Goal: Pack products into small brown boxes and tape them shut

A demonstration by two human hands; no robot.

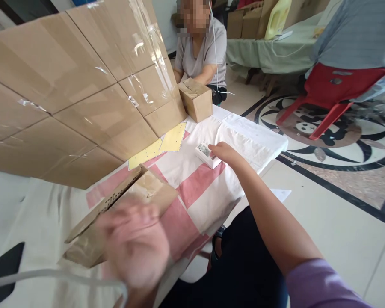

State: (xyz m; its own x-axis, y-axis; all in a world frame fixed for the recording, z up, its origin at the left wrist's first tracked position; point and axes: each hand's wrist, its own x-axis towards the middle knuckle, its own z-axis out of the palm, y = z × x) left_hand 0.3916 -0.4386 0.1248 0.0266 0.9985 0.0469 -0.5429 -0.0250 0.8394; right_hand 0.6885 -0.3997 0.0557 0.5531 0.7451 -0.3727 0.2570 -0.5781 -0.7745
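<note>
My right hand (225, 152) reaches out over the table and rests on a small white box (207, 155) with a printed label; its fingers curl onto the box's near end. My left hand (137, 244) is close to the camera and smeared by motion, beside a small brown cardboard box (128, 201) with open flaps; whether it grips the box I cannot tell. Both lie on a white and pink striped cloth (199, 188) covering the table.
A wall of stacked, taped cardboard cartons (77, 85) fills the left. Yellow sheets (173, 137) lie at its foot. Another person (202, 51) sits across with a small carton (196, 100). A red plastic chair (333, 90) stands on the patterned floor at right.
</note>
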